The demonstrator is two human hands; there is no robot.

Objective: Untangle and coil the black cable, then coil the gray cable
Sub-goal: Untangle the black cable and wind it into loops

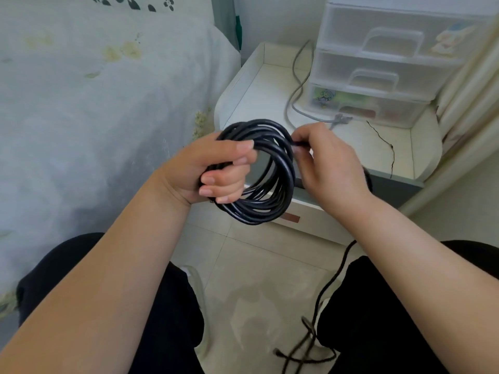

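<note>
The black cable (280, 168) is wound into a round coil of several loops, held in the air above the front edge of the white nightstand (259, 85). My left hand (213, 171) grips the coil's left side, fingers curled through the loops. My right hand (332, 163) pinches the cable at the coil's upper right. A loose tail of the black cable (321, 300) hangs from under my right forearm down to a tangle on the floor. The gray cable (295, 95) lies uncoiled on the nightstand top, its end near my right hand.
A clear plastic drawer unit (383, 60) stands at the back right of the nightstand. A thin dark wire (388, 147) lies on the nightstand's right part. A bed with a floral cover (94, 103) fills the left. My knees in dark trousers frame the tiled floor (251, 287).
</note>
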